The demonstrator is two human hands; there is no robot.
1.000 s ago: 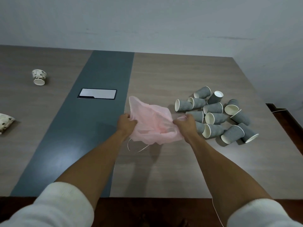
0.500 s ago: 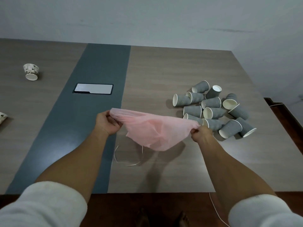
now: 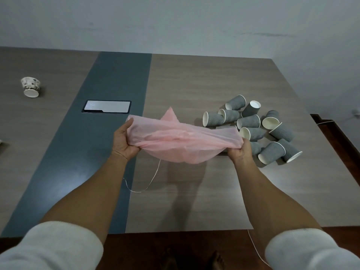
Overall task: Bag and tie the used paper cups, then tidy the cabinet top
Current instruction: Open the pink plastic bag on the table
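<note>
A thin pink plastic bag (image 3: 181, 139) is stretched wide between my hands above the wooden top. My left hand (image 3: 124, 139) grips its left edge and my right hand (image 3: 240, 151) grips its right edge. Just right of the bag lies a heap of several grey ribbed paper cups (image 3: 251, 121) with white insides, most on their sides. A thin pale string (image 3: 148, 184) lies on the top under the bag. A spotted white paper cup (image 3: 30, 87) lies far left.
The cabinet top (image 3: 204, 84) is wood with a dark blue-grey stripe (image 3: 83, 145) holding a silver cover plate (image 3: 107, 106). Its near edge runs just below my forearms, its right edge past the cups. A white cord (image 3: 255, 248) hangs at the lower right.
My hands have pulled apart, spreading the bunched pink bag wide, and have now lifted and opened it further. The string lies exposed beneath.
</note>
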